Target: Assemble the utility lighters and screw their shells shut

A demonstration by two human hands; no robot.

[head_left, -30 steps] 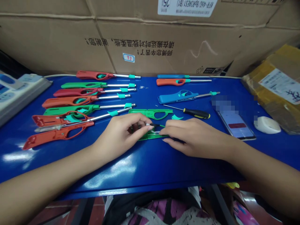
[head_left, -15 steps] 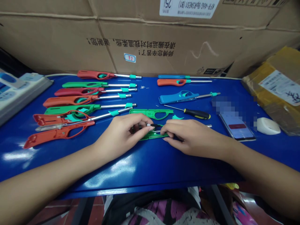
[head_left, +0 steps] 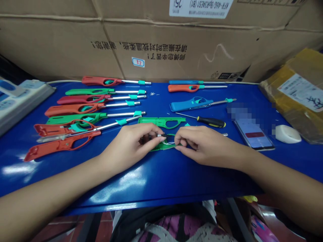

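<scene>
On the blue table [head_left: 161, 183], the left hand [head_left: 131, 143] and right hand [head_left: 204, 144] flank the near green shell half [head_left: 160, 147], the left covering its left end, the right at its right end, its long axis running side to side between them. Left thumb and forefinger pinch a small dark part [head_left: 165, 135] over it; right fingertips curl beside the white wires [head_left: 168, 143] there, clamped or not I cannot tell

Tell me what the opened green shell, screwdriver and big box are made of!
The opened green shell looks like smooth plastic: even colour, moulded-looking edges. The screwdriver has a thin, straight shaft, probably smooth metal; its thick dark handle could be plastic or rubber. The big box seems matte cardboard: brown, creased, printed.
</scene>
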